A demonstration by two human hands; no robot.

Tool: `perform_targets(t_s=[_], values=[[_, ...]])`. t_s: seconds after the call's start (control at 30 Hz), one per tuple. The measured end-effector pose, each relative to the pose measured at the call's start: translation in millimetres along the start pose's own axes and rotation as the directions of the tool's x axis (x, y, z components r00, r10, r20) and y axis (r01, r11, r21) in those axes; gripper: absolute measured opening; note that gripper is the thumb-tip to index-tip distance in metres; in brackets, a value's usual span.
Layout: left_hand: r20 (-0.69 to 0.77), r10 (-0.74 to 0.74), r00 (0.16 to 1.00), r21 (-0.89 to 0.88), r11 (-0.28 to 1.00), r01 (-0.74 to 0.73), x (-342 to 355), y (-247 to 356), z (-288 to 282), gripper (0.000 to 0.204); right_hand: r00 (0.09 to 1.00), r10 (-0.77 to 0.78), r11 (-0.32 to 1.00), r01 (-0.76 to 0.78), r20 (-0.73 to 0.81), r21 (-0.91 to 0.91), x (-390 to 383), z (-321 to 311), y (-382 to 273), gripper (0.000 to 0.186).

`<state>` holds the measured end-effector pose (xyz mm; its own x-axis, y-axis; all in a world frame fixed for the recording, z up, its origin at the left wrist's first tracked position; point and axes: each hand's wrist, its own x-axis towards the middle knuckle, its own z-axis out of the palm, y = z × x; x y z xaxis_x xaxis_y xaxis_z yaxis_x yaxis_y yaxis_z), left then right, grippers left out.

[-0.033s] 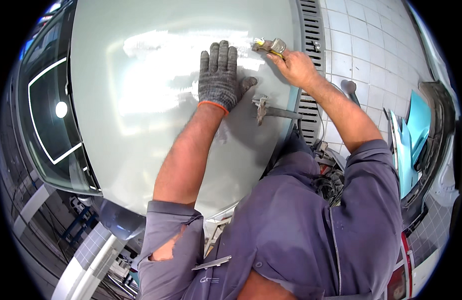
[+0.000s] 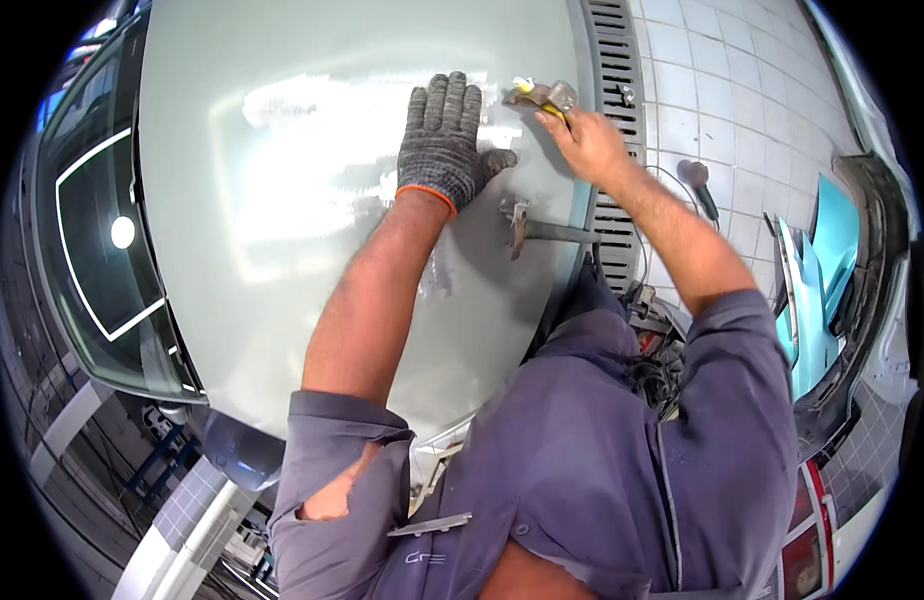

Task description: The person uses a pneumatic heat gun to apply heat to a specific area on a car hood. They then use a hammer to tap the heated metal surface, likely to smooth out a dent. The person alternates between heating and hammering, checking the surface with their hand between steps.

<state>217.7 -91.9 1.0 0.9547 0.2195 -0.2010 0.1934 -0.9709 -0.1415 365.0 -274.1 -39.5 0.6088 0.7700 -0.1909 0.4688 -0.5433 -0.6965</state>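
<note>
The left hand (image 2: pixel 444 135), in a grey glove, lay flat with fingers apart on the pale car panel (image 2: pixel 282 200). The right hand (image 2: pixel 582 140) was clamped on a small yellow-tipped tool (image 2: pixel 537 95) at the panel's far right edge. A hammer (image 2: pixel 537 228) rested just near.

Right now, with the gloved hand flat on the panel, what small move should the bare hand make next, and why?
Probably bring the small tool down onto the pale car panel just beside the gloved left hand. The right hand holds it raised at the panel's edge, while the left lies spread flat there; a hammer lies unused nearby.
</note>
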Motion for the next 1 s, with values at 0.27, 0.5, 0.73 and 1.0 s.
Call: perform_targets(t_s=[0.27, 0.5, 0.73, 1.0], values=[[0.154, 0.188, 0.97, 0.02, 0.981, -0.193, -23, 3, -11, 0.097, 0.93, 0.337, 0.903, -0.277, -0.143, 0.328, -67, -7, 52, 0.062], [0.198, 0.133, 0.971, -0.019, 0.991, -0.132, -24, 0, -30, 0.093, 0.98, 0.192, 0.954, -0.176, -0.045, 0.243, -53, 3, 24, 0.057], [0.193, -0.222, 0.956, -0.025, 0.973, 0.231, -60, 19, -23, 0.104, 0.942, -0.335, 0.942, 0.335, 0.006, -0.04, -12, 32, 4, 0.036], [0.233, -0.448, 0.863, -0.115, 0.869, 0.482, -149, 44, -29, 0.104, 0.969, -0.117, 0.988, 0.137, 0.219, -0.077, -7, -1, -33, 0.048]])
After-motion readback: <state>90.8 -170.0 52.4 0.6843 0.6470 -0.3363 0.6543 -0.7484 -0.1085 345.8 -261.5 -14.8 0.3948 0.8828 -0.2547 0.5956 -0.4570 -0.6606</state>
